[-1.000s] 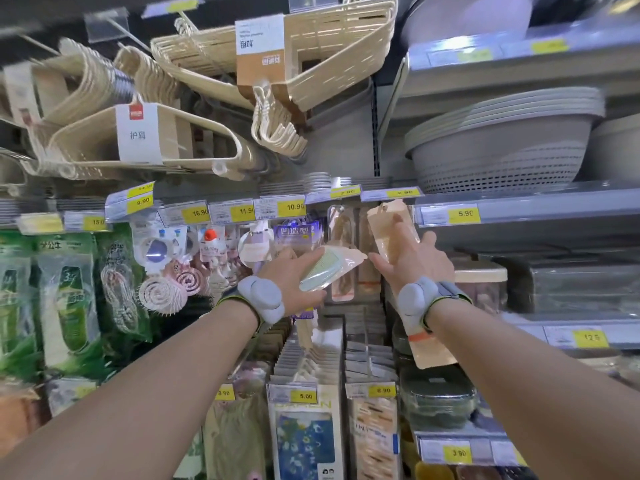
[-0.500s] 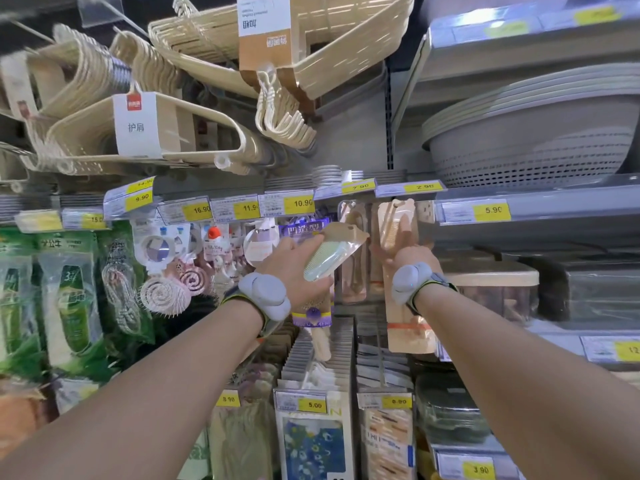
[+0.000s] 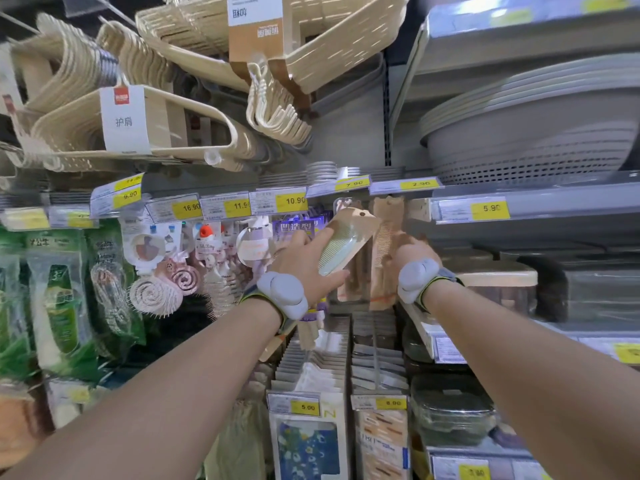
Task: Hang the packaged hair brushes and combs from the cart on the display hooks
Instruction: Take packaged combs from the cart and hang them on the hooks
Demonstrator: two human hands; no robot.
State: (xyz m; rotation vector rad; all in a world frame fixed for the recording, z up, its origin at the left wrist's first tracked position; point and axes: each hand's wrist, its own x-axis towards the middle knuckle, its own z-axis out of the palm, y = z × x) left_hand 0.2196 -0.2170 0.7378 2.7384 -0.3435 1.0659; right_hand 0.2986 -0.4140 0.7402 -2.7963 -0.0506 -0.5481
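My left hand (image 3: 308,263) grips a pale green comb on a tan card (image 3: 341,242), tilted with its hang hole up and to the right, in front of the hook row. My right hand (image 3: 410,252) holds a tan carded comb (image 3: 386,233) upright against the hooks under the 2.90 tag (image 3: 420,184); its fingers are hidden behind the package. A clear-packed brush (image 3: 348,284) hangs between the two hands. The hook itself is hidden by the packages. No cart is in view.
Round pink brushes (image 3: 156,294) and other packaged goods hang to the left. Beige clothes hangers (image 3: 131,133) hang above. Grey colander bowls (image 3: 533,143) sit on the upper right shelf. Packaged items on pegs (image 3: 308,434) fill the rows below my arms.
My right hand has lifted the tan carded comb up to the hook row beneath the 2.90 tag. My left hand has risen slightly with the green comb. The view has moved closer.
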